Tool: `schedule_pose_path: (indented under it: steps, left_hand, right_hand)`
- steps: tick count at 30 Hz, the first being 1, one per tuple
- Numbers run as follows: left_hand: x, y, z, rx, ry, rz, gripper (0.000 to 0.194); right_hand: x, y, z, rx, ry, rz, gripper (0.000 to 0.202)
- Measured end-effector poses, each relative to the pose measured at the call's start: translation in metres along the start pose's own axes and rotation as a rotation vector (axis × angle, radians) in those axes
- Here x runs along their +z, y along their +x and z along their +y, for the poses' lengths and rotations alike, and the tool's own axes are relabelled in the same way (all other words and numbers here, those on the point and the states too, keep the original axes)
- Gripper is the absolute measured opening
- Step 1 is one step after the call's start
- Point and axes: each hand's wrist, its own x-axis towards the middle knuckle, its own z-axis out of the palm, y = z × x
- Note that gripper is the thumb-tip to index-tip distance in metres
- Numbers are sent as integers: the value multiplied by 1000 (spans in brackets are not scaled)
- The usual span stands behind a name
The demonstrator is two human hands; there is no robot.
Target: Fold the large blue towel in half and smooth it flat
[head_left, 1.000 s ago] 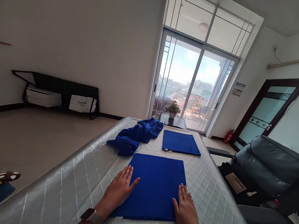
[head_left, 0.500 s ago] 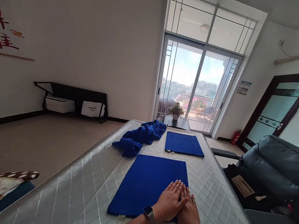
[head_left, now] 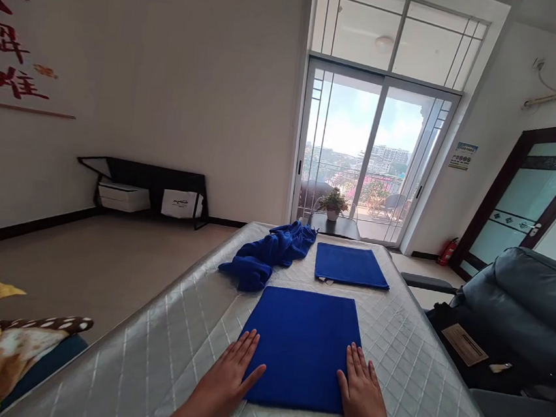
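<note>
Two edges of the flat blue fabric square (head_left: 304, 342) seem steadied by the bare left hand (head_left: 229, 373) at eight o'clock and bare right hand (head_left: 363, 388) at four, grips uncurled, clasping nothing.

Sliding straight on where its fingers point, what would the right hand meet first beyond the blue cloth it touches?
Probably the far blue cloth, lying flat past the near blue cloth that the right hand touches; the exact line is hard to judge.

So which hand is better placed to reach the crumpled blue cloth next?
Left hand, probably: it rests on the left edge of the nearer folded blue cloth, closer to the crumpled blue cloth; the right hand rests at the right edge.
</note>
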Motion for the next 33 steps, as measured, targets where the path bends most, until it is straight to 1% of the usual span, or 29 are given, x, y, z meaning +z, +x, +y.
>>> schedule_pose_path:
  steps: [2, 6, 8, 10, 14, 16, 18, 19, 21, 22, 24, 26, 28, 29, 31, 33]
  left_hand:
    - [-5, -9, -3, -11, -1, -15, 76]
    - [-19, -10, 7, -55, -29, -100, 83]
    - [-24, -9, 11, -60, -41, -109, 83]
    - [-23, -9, 11, -49, -45, -88, 81]
    - [-17, -11, 5, -34, -30, -36, 77]
    - [-17, -11, 3, -40, -13, -36, 77]
    - [-19, -8, 5, -59, 4, -49, 78]
    - [-21, -5, 9, -65, 6, -54, 79]
    - [-23, 2, 26, -34, -9, -55, 78]
    - [-23, 6, 39, 14, -27, -52, 76]
    - [-20, 16, 73, 168, -75, -48, 71]
    - [-15, 28, 112, 339, -123, -59, 69]
    - [-9, 40, 149, 454, -152, -67, 69]
    - [-7, 45, 164, 484, -162, -60, 69]
    - [-1, 53, 185, 496, -174, -41, 69]
    - [5, 55, 192, 484, -172, -28, 69]
  right_hand:
    - [-1, 0, -1, 1, -5, 6, 68]
    - [-7, -2, -3, -11, -19, 24, 68]
    - [-9, -6, -4, -8, -35, 30, 67]
    - [-9, -12, -3, 2, -48, 34, 67]
    - [3, -22, 2, 19, -26, 17, 72]
    - [12, -24, 6, 17, 3, -13, 76]
    - [20, -23, 11, 12, 32, -26, 77]
    - [23, -22, 13, 8, 43, -23, 77]
    - [28, -20, 17, 1, 59, 0, 76]
    - [30, -18, 18, -5, 67, 10, 75]
    - [33, -17, 21, -16, 78, 36, 73]
    - [36, -16, 23, -24, 79, 41, 71]
    - [38, -16, 23, -28, 63, 36, 69]
    - [39, -17, 22, -24, 49, 43, 67]
    - [41, -18, 19, -8, 19, 77, 63]
    - [43, -19, 15, 13, 0, 116, 61]
